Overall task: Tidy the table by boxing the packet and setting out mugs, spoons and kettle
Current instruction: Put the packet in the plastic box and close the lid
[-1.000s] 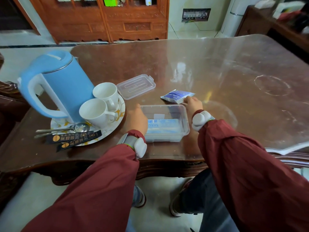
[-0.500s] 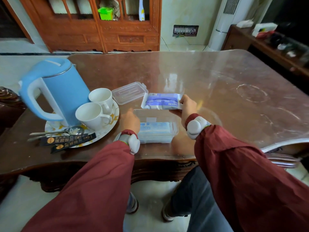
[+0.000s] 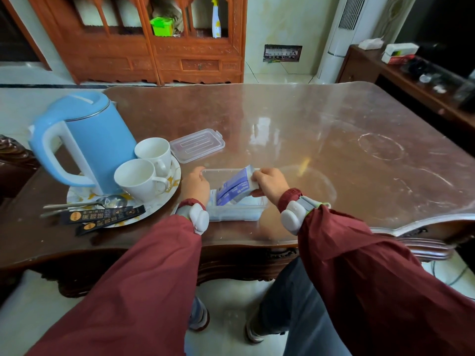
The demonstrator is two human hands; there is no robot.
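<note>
Blue packet (image 3: 235, 187), pinched in your right hand (image 3: 270, 185), slanted lengthwise down-left into the clear box (image 3: 239, 214) your left hand (image 3: 196, 183) gripped.

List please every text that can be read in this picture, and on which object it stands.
"黑咖啡": upper black sachet on the plate.
Lower black sachet: print too blurred.
Blue packet in right hand: white print, too small.
Packets inside clear box: unreadable.
</note>
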